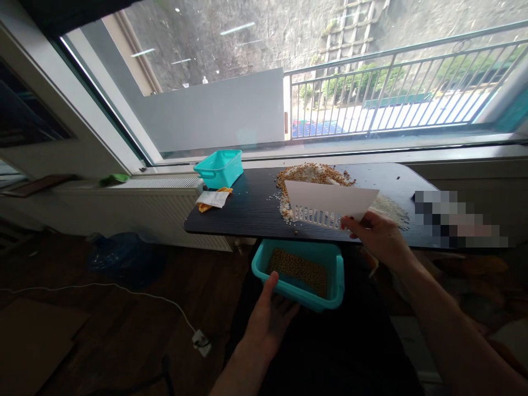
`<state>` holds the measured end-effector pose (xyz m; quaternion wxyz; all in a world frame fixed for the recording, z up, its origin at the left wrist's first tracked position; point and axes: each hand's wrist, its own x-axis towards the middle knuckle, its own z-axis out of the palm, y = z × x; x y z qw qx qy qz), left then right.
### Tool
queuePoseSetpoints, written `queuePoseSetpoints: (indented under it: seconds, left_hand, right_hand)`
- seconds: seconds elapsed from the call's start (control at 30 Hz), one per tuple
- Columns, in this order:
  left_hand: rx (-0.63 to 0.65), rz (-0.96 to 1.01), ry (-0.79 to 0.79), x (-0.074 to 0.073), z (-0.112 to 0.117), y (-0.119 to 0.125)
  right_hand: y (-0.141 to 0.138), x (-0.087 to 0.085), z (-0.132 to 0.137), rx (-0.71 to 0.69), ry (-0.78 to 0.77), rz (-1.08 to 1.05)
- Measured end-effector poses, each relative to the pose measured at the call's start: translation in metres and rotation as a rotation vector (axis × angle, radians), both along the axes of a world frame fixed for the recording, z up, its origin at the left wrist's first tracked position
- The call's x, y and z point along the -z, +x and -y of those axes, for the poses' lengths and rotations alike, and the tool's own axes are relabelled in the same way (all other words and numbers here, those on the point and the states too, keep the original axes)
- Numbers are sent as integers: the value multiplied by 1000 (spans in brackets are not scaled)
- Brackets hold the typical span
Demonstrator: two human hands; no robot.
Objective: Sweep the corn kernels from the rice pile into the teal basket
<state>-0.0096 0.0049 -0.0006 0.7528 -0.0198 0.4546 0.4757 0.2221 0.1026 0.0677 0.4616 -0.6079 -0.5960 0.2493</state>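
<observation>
My left hand (266, 322) grips the near left side of a teal plastic bin (339, 280), thumb over its rim and fingers beneath. Small tan-brown bean-like grains (303, 269) lie in the bin, which sits above my lap just below the table's front edge. Pinched in my right hand (381, 236) is a white sheet (330, 198) with a row of slots along its lower edge. It is held tilted over the dark table (247, 212), partly covering a mixed pile of orange-brown and white grains (309, 171). A patch of pale grains (390, 212) lies beyond my right hand.
A second teal bin (223, 170) stands at the table's back left, with a white and yellow packet or cloth (214, 199) in front. A blurred-out item (454, 220) is at the right. Behind are a window and railing (391, 93); a radiator (169, 203) is left.
</observation>
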Motion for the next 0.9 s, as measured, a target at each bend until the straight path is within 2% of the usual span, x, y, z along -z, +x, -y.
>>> queuePoseSetpoints:
  seconds: [0.1, 0.23, 0.4, 0.6, 0.73, 0.9]
  left_hand:
    - [5, -9, 9, -1, 1, 0]
    - [6, -17, 16, -2, 1, 1]
    - [5, -10, 11, -4, 1, 1]
    - [-30, -6, 1, -1, 2, 0]
    - [-22, 2, 11, 0, 2, 1]
    - [-6, 10, 26, 1, 1, 1]
  right_hand:
    - [1, 3, 3, -10, 20, -4]
    - [2, 3, 1, 47, 29, -28]
    - [-3, 1, -19, 84, 41, 29]
    - [-5, 11, -42, 45, 67, 85]
    - [2, 15, -36, -14, 42, 56]
    - [5, 10, -17, -25, 25, 12]
